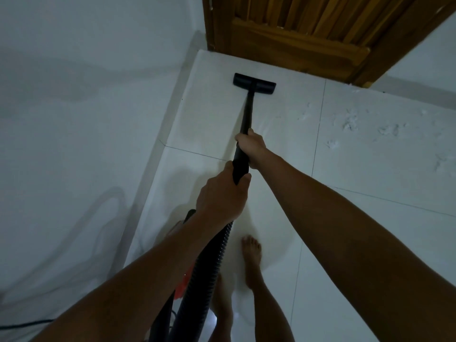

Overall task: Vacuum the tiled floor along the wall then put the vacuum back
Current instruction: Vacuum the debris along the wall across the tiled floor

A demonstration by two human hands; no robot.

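A black vacuum wand (247, 114) runs forward to a flat black floor head (254, 83), which lies on the white tiled floor (283, 124) near the corner by the wall. My right hand (251, 146) grips the wand higher up. My left hand (223, 196) grips its thick lower end, where the ribbed black hose (209, 265) joins. The hose drops down past my legs. A red and black vacuum body (182, 285) shows partly behind my left forearm.
A white wall (74, 119) with a pale skirting strip (158, 156) runs along the left. A wooden door (308, 33) closes the far end. White dust and debris (350, 122) are scattered on the tiles at right. My bare feet (251, 257) stand below. A dark cable (24, 324) lies at lower left.
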